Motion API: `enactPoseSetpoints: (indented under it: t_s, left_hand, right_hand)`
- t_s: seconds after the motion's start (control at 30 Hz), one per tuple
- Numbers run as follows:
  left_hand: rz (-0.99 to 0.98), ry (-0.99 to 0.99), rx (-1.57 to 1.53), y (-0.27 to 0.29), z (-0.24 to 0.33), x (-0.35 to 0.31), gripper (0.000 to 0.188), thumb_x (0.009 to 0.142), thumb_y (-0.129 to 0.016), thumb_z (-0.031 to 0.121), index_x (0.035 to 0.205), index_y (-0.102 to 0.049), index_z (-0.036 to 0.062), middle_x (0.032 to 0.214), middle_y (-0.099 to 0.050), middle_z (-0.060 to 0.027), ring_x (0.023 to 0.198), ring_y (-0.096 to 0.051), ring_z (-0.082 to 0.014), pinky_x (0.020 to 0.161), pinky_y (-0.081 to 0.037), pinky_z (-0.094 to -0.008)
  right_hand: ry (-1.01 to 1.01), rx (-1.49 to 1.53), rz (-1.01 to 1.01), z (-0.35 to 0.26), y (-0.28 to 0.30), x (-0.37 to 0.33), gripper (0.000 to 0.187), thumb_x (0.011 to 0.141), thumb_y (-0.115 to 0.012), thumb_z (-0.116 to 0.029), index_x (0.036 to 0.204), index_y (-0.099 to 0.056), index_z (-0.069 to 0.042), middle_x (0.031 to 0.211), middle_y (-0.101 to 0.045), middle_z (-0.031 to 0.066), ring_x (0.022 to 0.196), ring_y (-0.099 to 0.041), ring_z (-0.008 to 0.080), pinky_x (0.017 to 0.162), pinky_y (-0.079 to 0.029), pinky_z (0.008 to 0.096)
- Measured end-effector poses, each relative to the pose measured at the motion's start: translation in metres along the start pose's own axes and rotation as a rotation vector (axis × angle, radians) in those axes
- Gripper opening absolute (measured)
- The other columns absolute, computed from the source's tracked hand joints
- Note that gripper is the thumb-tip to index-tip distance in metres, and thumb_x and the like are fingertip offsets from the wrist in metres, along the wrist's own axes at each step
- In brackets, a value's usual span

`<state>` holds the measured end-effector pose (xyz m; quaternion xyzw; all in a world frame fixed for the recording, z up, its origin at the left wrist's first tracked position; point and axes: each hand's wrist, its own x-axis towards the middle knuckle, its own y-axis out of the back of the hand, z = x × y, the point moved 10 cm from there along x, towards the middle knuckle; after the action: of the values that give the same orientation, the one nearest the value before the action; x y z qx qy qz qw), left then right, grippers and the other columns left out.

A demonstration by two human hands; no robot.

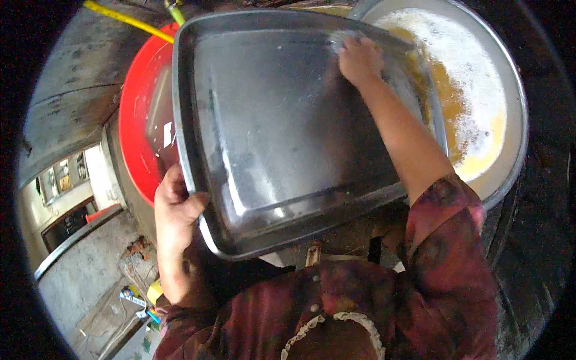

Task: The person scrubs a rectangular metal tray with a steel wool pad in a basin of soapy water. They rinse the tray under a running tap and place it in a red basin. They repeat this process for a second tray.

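A large dark metal tray (270,120) with a raised rim lies tilted before me, its right end dipping into a wide grey basin (517,120) of foamy, yellowish water. My left hand (180,201) is closed around the tray's left rim, with the thumb over the edge. Against the tray's inner surface, near the far right, my right hand (362,63) presses a silvery scouring pad (343,39). The pad is blurred and partly covered by the fingers. Wet shine shows on the tray.
Behind the tray's left side stands a red tub (133,120) with water in it, partly hidden. A yellow stick (129,21) slants over its far edge. At lower left are a low concrete wall (90,258) and small items, including a yellow object (155,292).
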<state>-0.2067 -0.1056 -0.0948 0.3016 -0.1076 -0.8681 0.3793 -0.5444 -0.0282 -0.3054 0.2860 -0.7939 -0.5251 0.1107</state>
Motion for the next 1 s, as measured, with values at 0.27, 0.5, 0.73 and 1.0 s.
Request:
enactPoseSetpoints:
  t_s: [0.27,0.5,0.73,1.0]
  left_hand:
    - [0.077,-0.1,-0.065,-0.002,-0.008,0.014,0.029,0.075,-0.054,-0.004,0.104,-0.054,-0.0029,0.097,-0.06,-0.0064,0.089,-0.055,-0.0143,0.083,-0.042,-0.0269]
    - [0.139,-0.054,-0.179,-0.001,-0.043,0.028,0.016,0.081,-0.057,0.003,0.097,-0.056,0.0002,0.087,-0.06,-0.0052,0.078,-0.055,-0.0136,0.073,-0.043,-0.026]
    - [0.178,-0.163,-0.068,0.016,-0.02,0.03,0.015,0.075,-0.052,-0.008,0.086,-0.056,0.0012,0.081,-0.06,-0.0032,0.074,-0.054,-0.0111,0.072,-0.043,-0.0236]
    - [0.162,-0.21,-0.067,0.014,-0.003,0.032,0.018,0.074,-0.051,-0.007,0.09,-0.056,0.0017,0.086,-0.06,-0.0034,0.078,-0.055,-0.0117,0.076,-0.042,-0.0247]
  right_hand:
    - [0.696,0.286,0.067,-0.206,0.05,-0.093,0.027,0.081,-0.054,-0.022,0.106,-0.061,-0.021,0.111,-0.052,0.0082,0.103,-0.046,0.0332,0.085,-0.04,0.0458]
    - [1.097,0.645,-0.314,-0.164,0.056,-0.267,0.03,0.075,-0.056,-0.014,0.104,-0.065,-0.017,0.118,-0.051,0.0111,0.103,-0.046,0.033,0.086,-0.038,0.0467]
    - [0.688,0.168,-0.134,0.022,0.01,-0.162,0.034,0.076,-0.055,-0.015,0.11,-0.057,-0.017,0.109,-0.052,0.0174,0.099,-0.048,0.0362,0.083,-0.039,0.0449]
    - [-0.337,-0.141,0.075,0.221,-0.028,-0.088,0.029,0.084,-0.049,-0.025,0.11,-0.058,-0.016,0.108,-0.052,0.0155,0.096,-0.052,0.0363,0.076,-0.046,0.0483]
